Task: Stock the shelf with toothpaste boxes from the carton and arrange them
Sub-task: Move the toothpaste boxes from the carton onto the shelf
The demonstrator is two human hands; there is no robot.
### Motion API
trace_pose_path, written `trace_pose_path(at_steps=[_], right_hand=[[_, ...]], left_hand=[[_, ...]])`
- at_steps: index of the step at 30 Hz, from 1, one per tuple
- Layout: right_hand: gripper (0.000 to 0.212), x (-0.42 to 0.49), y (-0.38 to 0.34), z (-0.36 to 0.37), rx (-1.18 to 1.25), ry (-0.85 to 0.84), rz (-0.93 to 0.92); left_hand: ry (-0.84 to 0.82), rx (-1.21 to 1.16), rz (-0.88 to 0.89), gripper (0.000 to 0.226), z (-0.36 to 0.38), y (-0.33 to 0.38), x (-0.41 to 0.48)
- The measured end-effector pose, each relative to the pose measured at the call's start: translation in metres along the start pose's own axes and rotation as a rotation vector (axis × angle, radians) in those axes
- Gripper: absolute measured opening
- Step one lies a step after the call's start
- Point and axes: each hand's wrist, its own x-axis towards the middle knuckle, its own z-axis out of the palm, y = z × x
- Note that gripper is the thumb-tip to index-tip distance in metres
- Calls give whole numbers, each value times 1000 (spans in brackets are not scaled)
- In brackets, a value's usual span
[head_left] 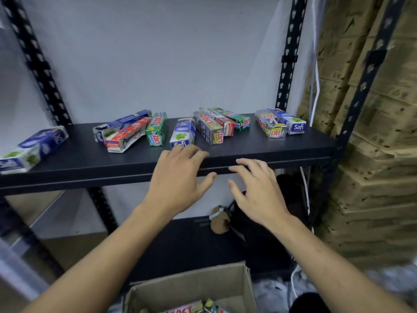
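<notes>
Down at six o'clock sits the open carton (187,288). At center the left hand (178,177), fingers spread and empty, reaches over the shelf (248,143) front edge, and the right hand (259,190), at its three o'clock, hovers equally loose and empty. Toothpaste boxes (126,136) lie scattered along the shelf from nine to two o'clock.
</notes>
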Motion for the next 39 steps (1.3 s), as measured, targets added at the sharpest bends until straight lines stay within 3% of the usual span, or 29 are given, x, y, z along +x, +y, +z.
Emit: trace_pose_path(at_steps=[4, 8, 12, 18, 23, 28, 33, 39], right_hand=[[36, -35, -18, 40, 39, -123, -17], [38, -76, -30, 88, 72, -293, -18], [42, -127, -35, 133, 83, -531, -10], [45, -193, -30, 187, 29, -836, 13], [40, -248, -13, 228, 43, -1022, 115], [46, -293, 9, 258, 15, -1204, 249], [54, -321, 22, 285, -4, -1253, 345], [67, -340, 30, 312, 20, -1256, 529]], left_hand=[[-13, -23, -20, 41, 16, -11, -55], [-158, -33, -76, 40, 45, -23, -112], [-375, -46, -155, 42, 80, -29, -171], [-836, -21, -307, 42, 138, -34, -260], [-1039, -61, -407, 39, 186, -33, -324], [-1124, -167, -550, 59, 235, -31, -383], [-1228, -239, -750, 77, 273, -21, -440], [-1056, -253, -1022, 94, 292, 0, -454]])
